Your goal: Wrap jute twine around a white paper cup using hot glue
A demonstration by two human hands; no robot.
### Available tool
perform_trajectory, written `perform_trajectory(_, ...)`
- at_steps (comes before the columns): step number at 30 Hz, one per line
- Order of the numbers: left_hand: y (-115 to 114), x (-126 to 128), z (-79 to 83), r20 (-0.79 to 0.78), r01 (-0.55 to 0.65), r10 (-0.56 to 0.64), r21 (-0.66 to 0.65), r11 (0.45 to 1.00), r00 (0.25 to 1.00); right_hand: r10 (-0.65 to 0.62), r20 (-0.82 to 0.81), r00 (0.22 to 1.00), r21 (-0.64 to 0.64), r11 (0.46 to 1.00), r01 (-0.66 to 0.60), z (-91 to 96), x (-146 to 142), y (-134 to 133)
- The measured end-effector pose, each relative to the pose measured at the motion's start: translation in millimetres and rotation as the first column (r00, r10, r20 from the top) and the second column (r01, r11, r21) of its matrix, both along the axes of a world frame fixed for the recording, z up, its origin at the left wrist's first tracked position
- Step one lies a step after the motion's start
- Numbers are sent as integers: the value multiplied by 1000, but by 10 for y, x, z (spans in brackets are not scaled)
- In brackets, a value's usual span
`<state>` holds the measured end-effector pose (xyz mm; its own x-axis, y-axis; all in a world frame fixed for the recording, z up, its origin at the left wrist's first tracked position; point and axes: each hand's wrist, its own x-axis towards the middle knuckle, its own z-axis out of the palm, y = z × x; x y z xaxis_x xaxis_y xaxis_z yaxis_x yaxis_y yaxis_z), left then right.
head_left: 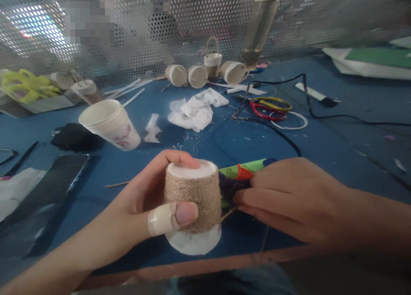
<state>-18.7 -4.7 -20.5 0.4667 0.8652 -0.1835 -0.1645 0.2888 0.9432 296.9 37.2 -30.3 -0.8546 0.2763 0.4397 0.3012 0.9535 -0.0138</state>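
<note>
My left hand (154,201) is wrapped around an upside-down paper cup (192,242), its bandaged thumb on the near side and a finger on the white base. Coils of brown twine (192,196) cover most of the cup's wall, leaving a white band at the rim bare. From the cup's lower right, the loose twine runs to my right hand (285,198), whose fingers are pinched on it. Partly hidden behind that hand lies a green and dark tool with an orange trigger (244,172), which looks like a glue gun.
Stacked paper cups (111,123) lean at the left, near a phone (48,201). Crumpled white paper (195,108) lies beyond my hands. Scissors with red and yellow handles (271,108) and a black cable (306,93) are at the right. Several twine-wrapped cups (197,76) line the mesh screen.
</note>
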Motion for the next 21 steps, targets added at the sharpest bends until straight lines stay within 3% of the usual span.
perform_trajectory(8, 11, -54, -43, 6, 36, -36, 55, 998, 999, -43, -47, 998, -4, 999, 43, -4, 17, 41)
perform_trajectory(14, 42, -30, -81, 43, 18, -24, 114, 993, 999, -149, -150, 978, -52, 988, 142, -58, 60, 19)
perform_trajectory(21, 24, -30, -55, 80, 18, -26, 103, 995, 996, -226, -137, 964, 74, 969, 237, 125, 162, -110)
